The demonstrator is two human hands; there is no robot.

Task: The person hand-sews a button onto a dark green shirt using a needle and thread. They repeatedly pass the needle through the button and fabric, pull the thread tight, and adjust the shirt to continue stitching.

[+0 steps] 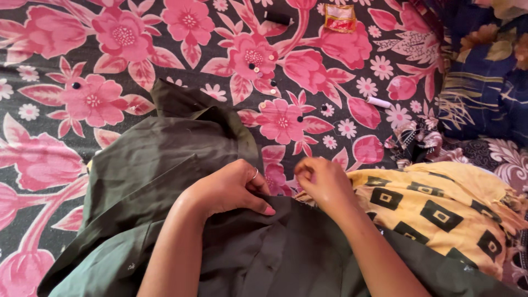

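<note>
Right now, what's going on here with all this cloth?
A person is working on a dark green garment spread over a pink floral sheet. The left hand presses down on the garment's edge, while the right hand is pinched shut just beside it; what it pinches is too small to tell. A yellow cloth with black squares lies to the right, and small buttons are scattered on the sheet.

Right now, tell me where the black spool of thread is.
In the head view the black spool of thread lies at the top centre on the pink floral cloth, just left of a small red and gold packet, far beyond both hands.
</note>
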